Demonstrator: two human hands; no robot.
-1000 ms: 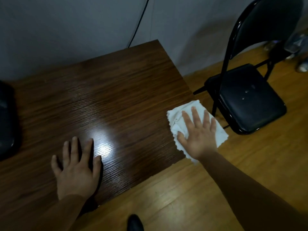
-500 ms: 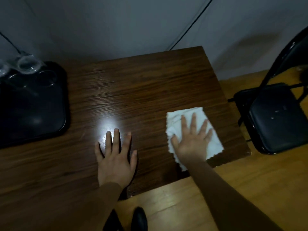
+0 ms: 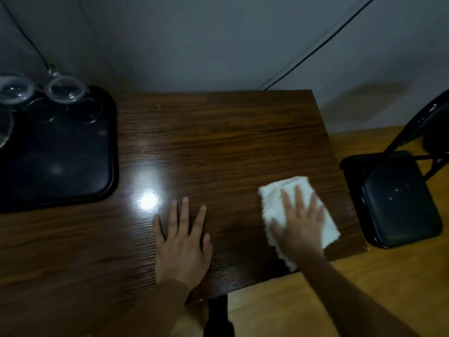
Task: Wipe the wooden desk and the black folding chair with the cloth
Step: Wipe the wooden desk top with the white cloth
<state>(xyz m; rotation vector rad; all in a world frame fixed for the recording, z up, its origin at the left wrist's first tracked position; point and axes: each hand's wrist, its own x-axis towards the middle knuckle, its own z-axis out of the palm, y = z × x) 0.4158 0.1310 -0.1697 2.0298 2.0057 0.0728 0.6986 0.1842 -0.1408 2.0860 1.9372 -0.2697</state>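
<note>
A right hand (image 3: pixel 300 222) is pressing a white cloth (image 3: pixel 295 207), palm flat, onto the wooden desk (image 3: pixel 218 147) at lower right.
The left hand (image 3: pixel 181 239) is lying flat and empty at centre; the black folding chair (image 3: pixel 398 198) is standing at the right edge.

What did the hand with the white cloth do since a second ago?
The right hand slid the white cloth from the desk's right edge inward, away from the chair. The left hand stayed flat on the desk.

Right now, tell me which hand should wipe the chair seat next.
Right. The right hand already presses the cloth flat near the desk edge beside the chair; the left hand lies bare, farther away.
</note>
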